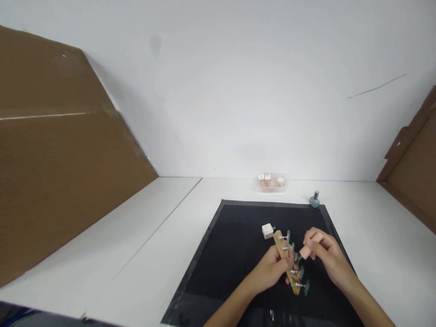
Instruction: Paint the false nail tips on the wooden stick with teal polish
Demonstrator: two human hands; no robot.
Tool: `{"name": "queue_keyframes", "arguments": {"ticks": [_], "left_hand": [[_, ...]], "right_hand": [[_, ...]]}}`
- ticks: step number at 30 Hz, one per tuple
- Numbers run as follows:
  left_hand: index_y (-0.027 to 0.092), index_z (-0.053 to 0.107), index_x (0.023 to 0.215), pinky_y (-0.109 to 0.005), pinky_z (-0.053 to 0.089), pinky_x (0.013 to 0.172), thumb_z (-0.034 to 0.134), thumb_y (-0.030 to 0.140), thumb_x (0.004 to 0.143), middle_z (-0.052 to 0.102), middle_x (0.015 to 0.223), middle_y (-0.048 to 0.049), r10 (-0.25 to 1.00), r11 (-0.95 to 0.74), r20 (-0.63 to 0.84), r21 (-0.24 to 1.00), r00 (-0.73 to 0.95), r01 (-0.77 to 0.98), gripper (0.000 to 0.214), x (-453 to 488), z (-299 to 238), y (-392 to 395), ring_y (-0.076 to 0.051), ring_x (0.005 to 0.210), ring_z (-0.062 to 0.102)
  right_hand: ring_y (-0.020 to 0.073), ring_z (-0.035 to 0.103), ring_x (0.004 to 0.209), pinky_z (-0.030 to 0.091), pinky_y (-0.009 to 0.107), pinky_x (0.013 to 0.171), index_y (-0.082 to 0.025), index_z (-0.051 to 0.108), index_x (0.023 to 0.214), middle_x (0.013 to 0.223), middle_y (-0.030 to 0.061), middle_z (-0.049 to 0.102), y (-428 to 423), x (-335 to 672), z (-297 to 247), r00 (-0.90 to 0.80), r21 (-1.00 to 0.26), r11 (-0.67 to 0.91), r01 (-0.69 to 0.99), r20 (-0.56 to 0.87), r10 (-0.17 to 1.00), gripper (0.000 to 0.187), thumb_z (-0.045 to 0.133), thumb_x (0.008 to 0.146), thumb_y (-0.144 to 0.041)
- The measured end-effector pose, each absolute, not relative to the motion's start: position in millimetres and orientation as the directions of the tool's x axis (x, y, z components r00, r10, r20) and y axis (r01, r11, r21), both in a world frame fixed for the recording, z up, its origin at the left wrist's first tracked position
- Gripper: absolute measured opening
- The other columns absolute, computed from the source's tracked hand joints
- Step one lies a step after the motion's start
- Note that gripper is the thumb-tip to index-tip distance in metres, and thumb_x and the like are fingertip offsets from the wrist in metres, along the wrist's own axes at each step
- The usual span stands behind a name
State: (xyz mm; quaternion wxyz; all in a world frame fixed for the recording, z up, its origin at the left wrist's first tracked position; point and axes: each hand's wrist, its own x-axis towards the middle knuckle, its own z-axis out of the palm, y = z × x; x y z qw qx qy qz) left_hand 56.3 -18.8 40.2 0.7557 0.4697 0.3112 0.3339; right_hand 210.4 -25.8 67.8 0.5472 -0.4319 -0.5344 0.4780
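My left hand point(272, 268) is closed around a wooden bar point(283, 247), which it holds tilted above the black mat. Several silver screws with grey-green wing-shaped ends point(302, 272) stick out from the bar's right side. In my right hand point(325, 252) is a peach-coloured block point(311, 245), pinched between the fingers. Its lower end meets, or comes very near, one wing-shaped end in the middle of the bar; contact is hard to tell. A white cube point(267, 230) lies on the mat just beyond the bar, with a small green bit behind it.
The black mat point(235, 236) lies on a white table point(163, 254). By the back wall stands a clear plastic box point(282, 187) with white-topped, peach-stemmed pieces. A grey-green part with a metal post point(314, 200) sits at the mat's far right corner. Brown boards point(68, 159) flank the table.
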Motion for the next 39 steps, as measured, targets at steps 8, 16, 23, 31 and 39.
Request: {"name": "queue_keyframes", "arguments": {"ticks": [8,16,23,31,39], "left_hand": [[0.016,0.045,0.063,-0.017,0.035,0.04,0.066,0.06,0.06,0.048,0.055,0.0038,0.776,0.272,-0.098,0.943,0.623,-0.191,0.049,52.5,34.4,-17.9,-0.006,0.045,0.046],[0.017,0.043,0.064,-0.017,0.035,0.04,0.065,0.06,0.06,0.047,0.054,0.0044,0.801,0.281,-0.113,0.938,0.588,-0.202,0.049,53.2,35.7,-18.2,-0.006,0.044,0.045],[0.017,0.042,0.066,-0.017,0.034,0.04,0.066,0.058,0.063,0.045,0.052,0.0056,0.794,0.27,-0.066,0.929,0.605,-0.254,0.047,53.3,33.3,-18.5,-0.006,0.044,0.045],[0.016,0.044,0.065,-0.016,0.034,0.039,0.066,0.058,0.062,0.045,0.054,0.0053,0.799,0.25,-0.042,0.931,0.6,-0.266,0.047,53.0,35.5,-19.7,-0.005,0.045,0.045],[0.016,0.045,0.064,-0.016,0.034,0.039,0.066,0.058,0.062,0.045,0.054,0.005,0.797,0.248,-0.02,0.922,0.603,-0.297,0.047,53.1,35.6,-20.3,-0.006,0.045,0.046]], "right_hand": [[0.0086,0.043,0.044,0.035,0.022,0.042,-0.017,0.058,0.049,0.061,0.0003,0.056,-20.6,211.5,62.6,0.056,-0.983,0.18,-0.047,0.177,0.983,0.032,0.066,0.072,-0.038],[0.0087,0.042,0.043,0.035,0.022,0.041,-0.017,0.057,0.051,0.061,0.0003,0.056,-26.9,209.4,64.1,0.006,-0.984,0.158,-0.08,0.158,0.987,0.034,0.066,0.073,-0.042],[0.0064,0.04,0.043,0.032,0.021,0.042,-0.016,0.058,0.05,0.065,-0.0005,0.055,-21.9,210.6,66.1,0.082,-0.988,0.131,-0.082,0.124,0.989,0.031,0.068,0.07,-0.037],[0.0068,0.038,0.042,0.031,0.022,0.041,-0.016,0.057,0.046,0.062,-0.0006,0.053,-24.4,206.2,69.2,0.092,-0.988,0.105,-0.117,0.094,0.991,0.032,0.068,0.066,-0.038],[0.0062,0.037,0.041,0.03,0.022,0.041,-0.016,0.056,0.05,0.063,-0.0015,0.052,-23.5,206.0,68.7,0.141,-0.986,0.083,-0.144,0.062,0.988,0.029,0.067,0.067,-0.036]]}}
